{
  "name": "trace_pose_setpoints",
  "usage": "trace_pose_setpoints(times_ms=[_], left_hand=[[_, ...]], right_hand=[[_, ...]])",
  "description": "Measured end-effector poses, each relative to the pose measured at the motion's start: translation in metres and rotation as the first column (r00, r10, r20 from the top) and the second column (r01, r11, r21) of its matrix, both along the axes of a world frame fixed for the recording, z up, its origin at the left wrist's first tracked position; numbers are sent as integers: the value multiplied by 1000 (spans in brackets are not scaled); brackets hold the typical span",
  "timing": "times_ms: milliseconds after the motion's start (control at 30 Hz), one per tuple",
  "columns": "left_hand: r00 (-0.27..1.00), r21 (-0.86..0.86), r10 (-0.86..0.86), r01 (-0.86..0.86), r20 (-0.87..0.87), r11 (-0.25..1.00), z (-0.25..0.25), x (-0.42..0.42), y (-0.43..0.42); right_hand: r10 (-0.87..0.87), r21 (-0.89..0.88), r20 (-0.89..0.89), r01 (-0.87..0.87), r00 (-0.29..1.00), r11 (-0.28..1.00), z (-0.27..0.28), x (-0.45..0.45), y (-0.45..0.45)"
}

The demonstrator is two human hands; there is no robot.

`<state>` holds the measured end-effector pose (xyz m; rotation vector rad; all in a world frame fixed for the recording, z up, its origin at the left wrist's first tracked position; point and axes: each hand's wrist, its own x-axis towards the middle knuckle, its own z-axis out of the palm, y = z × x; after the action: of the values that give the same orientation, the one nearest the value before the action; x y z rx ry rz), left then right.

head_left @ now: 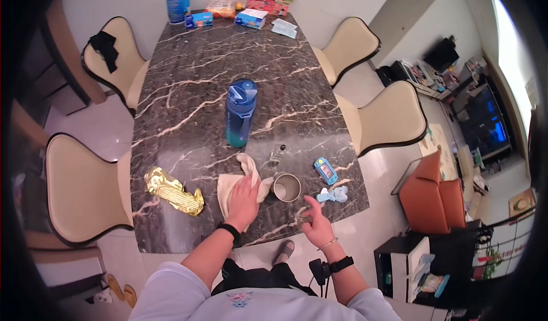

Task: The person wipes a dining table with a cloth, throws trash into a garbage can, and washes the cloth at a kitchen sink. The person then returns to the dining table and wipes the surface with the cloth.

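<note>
My left hand (pixel 244 200) lies flat, fingers stretched, on a cream cloth (pixel 229 185) that is partly bunched up beyond the fingertips. Just right of the cloth stands a metal cup (pixel 287 188), its opening facing up. My right hand (pixel 317 224) hovers near the table's front edge, thumb and fingers apart and holding nothing, below and right of the cup. Close to it are a light blue toy figure (pixel 337 194) and a blue handheld toy with a screen (pixel 326 171). A small clear bottle with a dark cap (pixel 278 154) stands behind the cup.
A blue water bottle (pixel 241 113) stands mid-table on the dark marbled table (pixel 188 104). A crumpled gold wrapper (pixel 173 191) lies at left. Along the far end are a blue paper tub (pixel 178 7), snack packs (pixel 224 2) and small boxes (pixel 251 18). Cream chairs (pixel 394 118) flank both sides.
</note>
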<state>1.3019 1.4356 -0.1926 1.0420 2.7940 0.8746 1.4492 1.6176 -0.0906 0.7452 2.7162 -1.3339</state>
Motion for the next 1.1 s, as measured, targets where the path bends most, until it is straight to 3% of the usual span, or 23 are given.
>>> trace_pose_setpoints(times_ms=[67,100,167,233,367,433,500,533,600,700,833,867,933,967,1033,1100], left_hand=[[1000,-33,3,-4,-13,999,-3,29,-8],[1000,-53,13,-14,-9,998,-7,44,-10],[996,-62,87,-88,-15,994,4,77,-10],[989,-90,136,-130,60,987,6,110,-12],[956,-114,292,-286,38,951,-1,125,-4],[943,-185,333,-328,-6,926,-4,110,8],[854,-192,517,-517,-56,834,-6,79,26],[862,-194,505,-504,-49,841,-6,61,41],[703,-225,700,-708,-127,670,-8,30,74],[686,-227,711,-726,-155,650,-14,28,88],[923,-355,377,-379,-78,855,-20,45,119],[963,-310,226,-262,-145,914,-31,54,134],[993,-114,111,-115,-41,987,-6,69,154],[992,-99,119,-122,-34,988,-8,68,148],[994,-2,-97,97,-49,995,-11,70,130],[988,76,-155,153,23,985,8,76,86]], right_hand=[[208,119,22,-209,978,970,12,-14,0],[244,105,9,-244,970,964,4,-17,4],[394,291,-67,-360,917,886,-17,-30,17],[424,325,-162,-358,891,875,-22,-40,27],[393,265,-179,-340,902,902,-14,-34,63],[340,265,-103,-304,935,915,-2,-22,87],[298,238,-90,-270,950,933,15,-9,111],[258,247,-107,-225,960,942,22,-1,121],[203,263,-112,-168,973,950,28,15,137],[115,222,-212,-66,970,973,36,37,157],[54,209,-192,-13,980,978,41,39,153],[81,223,-186,-38,979,974,41,33,150],[133,235,-184,-88,974,968,48,16,137],[143,249,-176,-97,974,964,53,5,127],[305,315,-210,-231,929,920,62,-15,105],[394,284,-215,-328,894,901,59,-36,82]])
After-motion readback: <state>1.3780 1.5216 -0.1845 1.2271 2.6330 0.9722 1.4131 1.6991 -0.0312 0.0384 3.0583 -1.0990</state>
